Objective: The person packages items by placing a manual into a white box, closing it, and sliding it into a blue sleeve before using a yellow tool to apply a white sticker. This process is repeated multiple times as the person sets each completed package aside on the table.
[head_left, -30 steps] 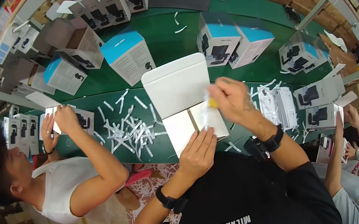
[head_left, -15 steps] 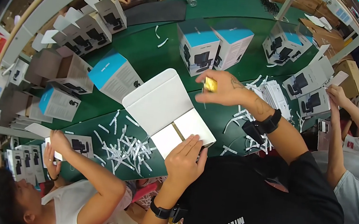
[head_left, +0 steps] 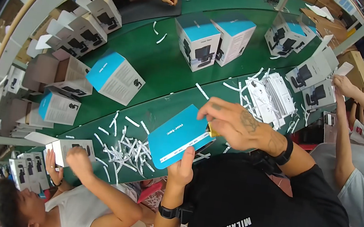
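Note:
A carton (head_left: 174,140) with a blue lid is in front of me, its lid folded down. A white strip (head_left: 185,148) runs along the lid's near edge. My left hand (head_left: 181,171) grips the carton's near side, thumb up at the strip and fingers hidden below. My right hand (head_left: 240,125) bends over the carton's right end with curled fingers at the lid. Something small and shiny yellow (head_left: 212,130) shows at those fingers; whether it is held or wrapped round a finger I cannot tell.
Loose white paper strips (head_left: 128,154) lie left of the carton. A stack of white sheets (head_left: 270,100) is to its right. Blue-topped cartons (head_left: 198,44) stand on the green table (head_left: 153,54). Co-workers' hands handle cartons at left (head_left: 79,162) and right (head_left: 344,86).
The carton's lid, upright and white inside before, is now down with its blue face up. My right hand has come down and nearer to the carton. A person's arm has appeared at the far side.

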Action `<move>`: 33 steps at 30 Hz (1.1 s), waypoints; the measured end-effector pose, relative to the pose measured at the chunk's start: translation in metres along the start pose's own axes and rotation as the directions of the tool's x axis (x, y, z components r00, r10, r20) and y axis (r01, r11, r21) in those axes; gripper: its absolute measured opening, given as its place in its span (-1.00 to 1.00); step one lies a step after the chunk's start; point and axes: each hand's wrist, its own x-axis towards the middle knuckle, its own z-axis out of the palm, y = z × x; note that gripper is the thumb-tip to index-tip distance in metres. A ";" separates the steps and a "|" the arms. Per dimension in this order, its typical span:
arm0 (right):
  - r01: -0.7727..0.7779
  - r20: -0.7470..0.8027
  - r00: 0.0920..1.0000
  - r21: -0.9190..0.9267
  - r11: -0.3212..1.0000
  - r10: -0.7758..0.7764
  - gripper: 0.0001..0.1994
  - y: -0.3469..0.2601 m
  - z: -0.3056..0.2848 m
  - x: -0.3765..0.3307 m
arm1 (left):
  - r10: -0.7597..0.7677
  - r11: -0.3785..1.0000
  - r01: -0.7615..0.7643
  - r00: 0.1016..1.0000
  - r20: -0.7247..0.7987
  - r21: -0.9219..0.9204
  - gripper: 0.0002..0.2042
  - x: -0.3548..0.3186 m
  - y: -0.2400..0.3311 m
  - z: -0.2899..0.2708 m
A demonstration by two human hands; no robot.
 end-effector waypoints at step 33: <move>-0.399 0.123 0.889 0.680 0.615 0.440 -0.67 0.012 0.005 -0.035 | 0.023 0.999 -0.021 0.999 0.044 -0.026 -0.60 0.014 -0.024 0.047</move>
